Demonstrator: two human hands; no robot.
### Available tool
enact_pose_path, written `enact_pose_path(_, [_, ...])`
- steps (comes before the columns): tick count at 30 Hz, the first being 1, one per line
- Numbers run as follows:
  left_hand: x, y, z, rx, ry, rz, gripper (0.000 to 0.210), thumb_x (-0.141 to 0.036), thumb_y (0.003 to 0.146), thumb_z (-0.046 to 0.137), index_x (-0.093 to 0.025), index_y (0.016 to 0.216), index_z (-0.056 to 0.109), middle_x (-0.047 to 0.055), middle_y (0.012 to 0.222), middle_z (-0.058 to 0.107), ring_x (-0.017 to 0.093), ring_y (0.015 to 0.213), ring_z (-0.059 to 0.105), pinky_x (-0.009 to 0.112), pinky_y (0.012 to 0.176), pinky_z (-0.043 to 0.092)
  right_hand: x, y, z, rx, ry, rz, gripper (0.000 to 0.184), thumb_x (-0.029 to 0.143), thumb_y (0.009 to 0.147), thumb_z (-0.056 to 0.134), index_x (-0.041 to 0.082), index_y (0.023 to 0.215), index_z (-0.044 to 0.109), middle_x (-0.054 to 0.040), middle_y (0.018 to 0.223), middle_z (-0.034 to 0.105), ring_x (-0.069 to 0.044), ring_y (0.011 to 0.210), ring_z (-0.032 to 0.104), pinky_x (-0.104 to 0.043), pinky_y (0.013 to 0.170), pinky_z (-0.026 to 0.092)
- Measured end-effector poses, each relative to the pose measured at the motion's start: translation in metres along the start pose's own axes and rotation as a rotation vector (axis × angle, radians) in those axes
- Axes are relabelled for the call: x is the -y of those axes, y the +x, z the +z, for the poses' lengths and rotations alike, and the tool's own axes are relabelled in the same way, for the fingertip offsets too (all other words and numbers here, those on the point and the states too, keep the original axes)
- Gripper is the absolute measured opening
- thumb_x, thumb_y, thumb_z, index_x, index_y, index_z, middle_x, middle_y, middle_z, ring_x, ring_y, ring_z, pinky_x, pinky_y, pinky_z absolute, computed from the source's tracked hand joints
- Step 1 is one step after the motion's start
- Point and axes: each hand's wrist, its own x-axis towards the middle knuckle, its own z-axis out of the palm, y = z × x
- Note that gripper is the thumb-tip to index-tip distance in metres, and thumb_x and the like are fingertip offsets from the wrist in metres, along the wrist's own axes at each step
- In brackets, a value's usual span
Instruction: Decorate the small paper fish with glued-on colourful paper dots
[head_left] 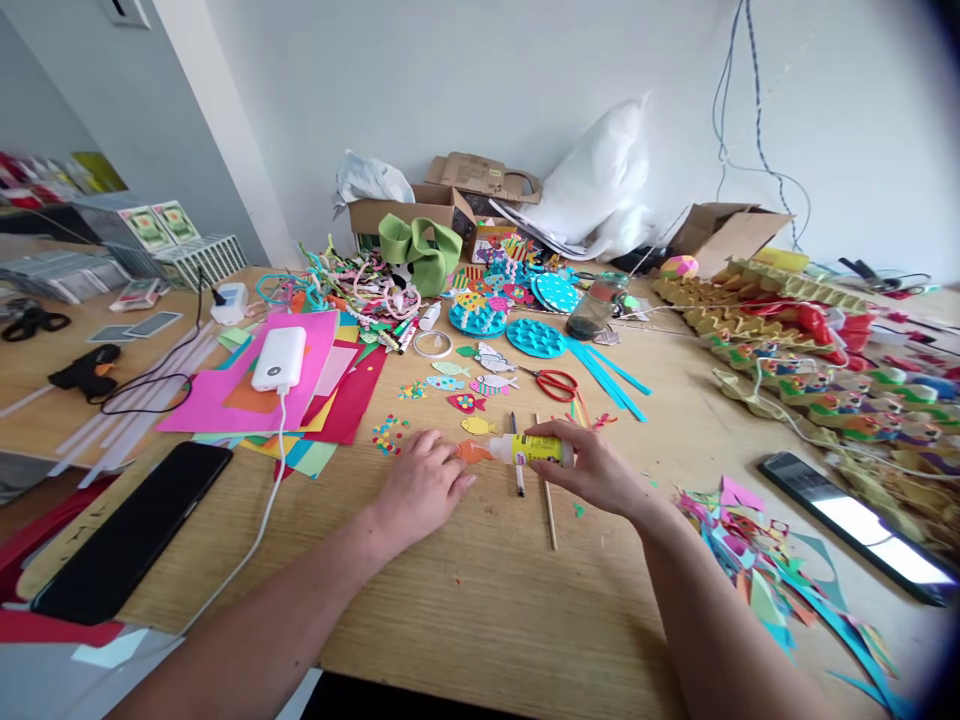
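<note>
My right hand (589, 470) is wrapped round a glue bottle (534, 449) with a yellow label, tipped sideways so its nozzle points left. The nozzle is at the tail of an orange paper fish (474, 453) lying on the table; whether it touches cannot be made out. My left hand (424, 480) rests on the table with its fingertips at the left end of that fish, fingers mostly stretched out. Just beyond lie a yellow paper fish (478, 426) and a red one (466, 402). Coloured paper dots (388, 434) are scattered left of the fish.
Red-handled scissors (556, 385), a pen (517, 470) and a wooden stick (550, 510) lie near my right hand. Paper scraps (780, 570) and a phone (862, 525) are at the right. A white power bank (279, 358) sits on coloured paper; its cable runs toward me.
</note>
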Motion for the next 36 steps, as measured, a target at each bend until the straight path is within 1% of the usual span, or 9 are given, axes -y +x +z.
enact_pose_path(5, [0.0, 0.0, -0.001, 0.017, 0.003, -0.001, 0.026, -0.033, 0.094, 0.052, -0.018, 0.1, 0.073, 0.006, 0.107, 0.07, 0.027, 0.112, 0.049, 0.046, 0.102, 0.038, 0.0, 0.001, 0.007, 0.001, -0.025, -0.019, 0.031, 0.034, 0.08, 0.065, 0.021, 0.108, 0.066, -0.0038, 0.09, 0.068, -0.018, 0.078, 0.063, -0.03, 0.07, 0.048])
enact_pose_path(10, [-0.001, 0.001, -0.002, 0.04, 0.003, 0.002, 0.027, -0.033, 0.095, 0.052, -0.019, 0.108, 0.07, 0.006, 0.11, 0.069, 0.027, 0.113, 0.049, 0.046, 0.102, 0.039, -0.002, 0.001, 0.01, 0.0, -0.025, -0.014, 0.032, 0.031, 0.077, 0.066, 0.022, 0.108, 0.066, -0.0037, 0.093, 0.068, -0.018, 0.079, 0.063, -0.03, 0.071, 0.049])
enact_pose_path(16, [-0.002, 0.0, -0.002, 0.065, 0.029, 0.007, 0.027, -0.035, 0.095, 0.051, -0.02, 0.109, 0.069, 0.008, 0.11, 0.066, 0.027, 0.113, 0.048, 0.046, 0.101, 0.039, 0.0, 0.001, 0.011, -0.05, 0.045, 0.038, 0.033, 0.036, 0.077, 0.067, 0.023, 0.108, 0.065, -0.0017, 0.088, 0.067, -0.016, 0.07, 0.06, -0.028, 0.062, 0.047])
enact_pose_path(20, [-0.002, -0.001, -0.002, 0.073, 0.031, 0.006, 0.028, -0.035, 0.095, 0.049, -0.021, 0.108, 0.069, 0.007, 0.109, 0.065, 0.027, 0.113, 0.048, 0.046, 0.101, 0.039, 0.0, 0.003, 0.012, -0.074, 0.108, 0.082, 0.031, 0.038, 0.077, 0.069, 0.023, 0.103, 0.064, -0.0002, 0.082, 0.066, -0.015, 0.066, 0.058, -0.027, 0.058, 0.045])
enact_pose_path(23, [-0.002, -0.001, -0.003, 0.076, 0.041, 0.003, 0.028, -0.036, 0.095, 0.05, -0.02, 0.108, 0.069, 0.008, 0.109, 0.065, 0.027, 0.113, 0.048, 0.046, 0.1, 0.04, 0.0, 0.004, 0.013, -0.066, 0.133, 0.081, 0.03, 0.039, 0.077, 0.069, 0.023, 0.101, 0.064, 0.0002, 0.081, 0.065, -0.015, 0.066, 0.058, -0.027, 0.057, 0.044])
enact_pose_path(28, [-0.003, -0.001, -0.005, 0.075, 0.042, 0.007, 0.029, -0.035, 0.095, 0.051, -0.02, 0.112, 0.067, 0.009, 0.11, 0.065, 0.027, 0.114, 0.048, 0.046, 0.101, 0.04, -0.002, 0.004, 0.016, -0.039, 0.117, 0.086, 0.03, 0.039, 0.077, 0.068, 0.024, 0.103, 0.063, 0.0007, 0.078, 0.063, -0.015, 0.063, 0.055, -0.027, 0.055, 0.043])
enact_pose_path(33, [-0.003, -0.001, -0.004, 0.073, 0.042, 0.004, 0.03, -0.036, 0.094, 0.051, -0.021, 0.114, 0.067, 0.009, 0.11, 0.065, 0.027, 0.114, 0.048, 0.046, 0.101, 0.04, -0.009, 0.003, 0.019, -0.013, 0.087, 0.056, 0.033, 0.036, 0.076, 0.068, 0.024, 0.106, 0.062, -0.0014, 0.088, 0.066, -0.016, 0.071, 0.058, -0.028, 0.061, 0.046])
enact_pose_path(36, [-0.003, 0.0, -0.004, 0.075, 0.037, 0.004, 0.029, -0.035, 0.094, 0.051, -0.021, 0.114, 0.067, 0.009, 0.11, 0.065, 0.027, 0.113, 0.048, 0.046, 0.101, 0.039, -0.011, 0.003, 0.017, 0.021, 0.07, 0.042, 0.032, 0.033, 0.074, 0.069, 0.023, 0.103, 0.062, -0.0024, 0.091, 0.067, -0.017, 0.076, 0.06, -0.029, 0.066, 0.048])
